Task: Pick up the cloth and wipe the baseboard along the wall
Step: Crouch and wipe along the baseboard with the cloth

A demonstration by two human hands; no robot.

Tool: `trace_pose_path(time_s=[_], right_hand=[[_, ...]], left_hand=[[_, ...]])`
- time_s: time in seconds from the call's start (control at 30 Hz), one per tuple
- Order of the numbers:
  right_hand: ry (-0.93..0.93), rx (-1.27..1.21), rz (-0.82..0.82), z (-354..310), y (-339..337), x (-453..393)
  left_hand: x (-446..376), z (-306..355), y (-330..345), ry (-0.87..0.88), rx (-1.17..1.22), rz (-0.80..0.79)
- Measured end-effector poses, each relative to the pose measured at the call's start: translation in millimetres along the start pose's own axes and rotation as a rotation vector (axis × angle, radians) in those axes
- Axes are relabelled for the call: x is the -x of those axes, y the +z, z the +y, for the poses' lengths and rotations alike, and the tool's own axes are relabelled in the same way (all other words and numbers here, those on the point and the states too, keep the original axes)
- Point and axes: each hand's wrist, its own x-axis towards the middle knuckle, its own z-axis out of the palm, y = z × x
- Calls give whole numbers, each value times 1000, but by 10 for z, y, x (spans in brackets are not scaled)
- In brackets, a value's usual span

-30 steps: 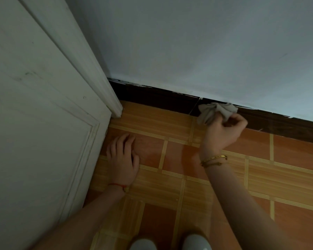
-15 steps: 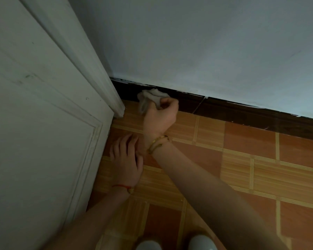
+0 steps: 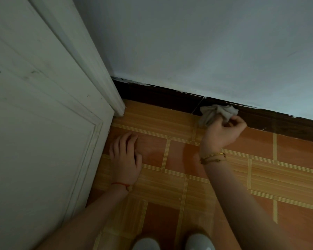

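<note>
Both hands are working: right hand (image 3: 222,131), fingers bunching the grey cloth (image 3: 216,112) against the dark baseboard (image 3: 161,98); left hand (image 3: 125,156), fingers splayed, bracing on the floor (image 3: 287,179) below it.

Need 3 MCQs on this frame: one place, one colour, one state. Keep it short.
1. Where is the cloth?
A. flat on the floor
B. against the baseboard
C. on the door

2. Baseboard colour?
A. dark brown
B. white
C. orange

3. What is the left hand doing?
A. gripping the cloth
B. lying flat on the floor
C. holding the door

Answers:
1 B, the right hand bunches it on the dark strip.
2 A, it is dark under the pale wall.
3 B, its palm is down on the tiles.
</note>
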Motion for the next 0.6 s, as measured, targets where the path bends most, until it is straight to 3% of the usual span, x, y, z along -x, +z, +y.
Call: trace_pose_path(time_s=[0.17,0.27,0.37,0.47,0.6], right_hand=[[-62,7,-116,-22,118,294],[-170,19,-279,-61,345,685],[-95,5,-373,-126,515,947],[-89,0,-344,-90,438,852],[-13,6,-163,-12,121,333]], left_hand=[[7,-5,16,-1,1,3],[9,-16,31,3,-1,16],[13,-19,41,8,-2,35],[22,-18,40,11,3,37],[18,-3,27,2,6,37]])
